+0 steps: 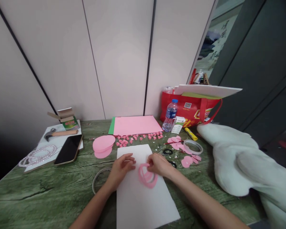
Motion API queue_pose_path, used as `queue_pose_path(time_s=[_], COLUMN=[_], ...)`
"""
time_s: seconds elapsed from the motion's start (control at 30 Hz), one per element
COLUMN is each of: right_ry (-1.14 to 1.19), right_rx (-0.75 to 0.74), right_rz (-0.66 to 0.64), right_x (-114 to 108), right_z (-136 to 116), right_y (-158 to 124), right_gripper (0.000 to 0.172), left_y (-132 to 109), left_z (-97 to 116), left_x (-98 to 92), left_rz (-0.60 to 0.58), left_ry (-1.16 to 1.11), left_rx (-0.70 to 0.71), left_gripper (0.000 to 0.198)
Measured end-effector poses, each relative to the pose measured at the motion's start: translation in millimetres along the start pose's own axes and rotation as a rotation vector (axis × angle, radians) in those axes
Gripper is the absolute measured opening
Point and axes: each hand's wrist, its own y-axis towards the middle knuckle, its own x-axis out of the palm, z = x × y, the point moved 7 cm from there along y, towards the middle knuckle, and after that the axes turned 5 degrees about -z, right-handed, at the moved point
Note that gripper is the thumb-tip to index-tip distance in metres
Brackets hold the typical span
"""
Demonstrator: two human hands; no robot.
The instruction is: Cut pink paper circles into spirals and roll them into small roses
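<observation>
With our right hand [158, 163] we pinch the upper edge of a pink loop [147, 176], that grip closed on it, over the white sheet [143, 206] on the worktop [50, 197]. Our left hand [121, 169] hovers or rests at the sheet's left side, we cannot tell which, its grip loosely open. Beyond the sheet lie small pink rolls [124, 142] and, to their left, pink ovals [103, 143].

Green desk [50, 197] spread with paper and supplies

The wood-grained desk spans the lower half of the frame. A white sheet [143, 203] lies bottom centre, with a grey ring [93, 183] to its left. Beyond are pink ovals [104, 143], small pink pieces [123, 142] and pink paper [137, 125]. Left: a white board [59, 142]. Right of centre: a bottle [169, 116], a carton [178, 124], a yellow tube [191, 134] and a red bag [194, 107].
</observation>
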Motion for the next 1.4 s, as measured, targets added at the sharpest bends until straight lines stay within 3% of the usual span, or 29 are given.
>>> queue_pose_path(time_s=[0.13,0.27,0.43,0.53,0.67,0.77,0.87,1.07,1.13,1.23,1.3,1.4], right_ry=[0.042,0.183,0.595,0.87,1.151,1.239,1.274,1.329,1.384,1.474,1.512,1.508], right_rx=[-0.061,-0.166,-0.317,-0.317,-0.226,-0.188,-0.152,-0.131,-0.129,-0.144,-0.176,-0.221], right_rz=[-0.001,0.01,0.053,0.049,-0.099,-0.205,-0.13,0.027,0.05,0.017,-0.06,-0.151], right_x=[2.3,3.1,-1.0,1.2,18.9,32.4,35.3,32.8,31.5,29.0,27.1,23.6], right_z=[-5.9,-18.1,-29.2,-23.1,-13.4,-10.4,-0.4,13.9,14.1,6.6,-3.1,-11.2], right_y=[-2.5,-0.4,7.6,11.9,12.7,12.1,16.6,22.7,21.1,15.8,11.3,6.9], right_gripper=[0.013,0.021,0.036,0.041,0.048,0.05,0.048,0.044,0.041,0.033,0.032,0.039], left_y=[-1.4,-4.5,-4.3,-0.8,1.2,1.0,1.8,3.3,-1.0,-11.0,-15.0,-11.4], left_z=[-6.0,-5.7,-5.9,-3.0,2.5,3.1,2.9,8.2,17.1,24.2,22.3,21.5], left_x=[5.9,11.7,10.8,4.3,-1.5,0.0,-3.0,-14.8,-11.3,12.2,20.6,7.4], left_rz=[-0.045,-0.098,-0.124,-0.073,-0.019,-0.027,0.009,0.119,0.133,-0.016,-0.076,0.057], left_ry=[-0.167,-0.137,-0.096,-0.177,-0.32,-0.355,-0.236,0.227,0.472,0.806,0.847,0.623], left_rx=[-0.099,-0.14,-0.123,-0.057,0.007,0.006,0.023,0.107,0.228,0.455,0.51,0.428], left_gripper=[0.045,0.054,0.053,0.044,0.034,0.033,0.038,0.038,0.044,0.072,0.062,0.039])
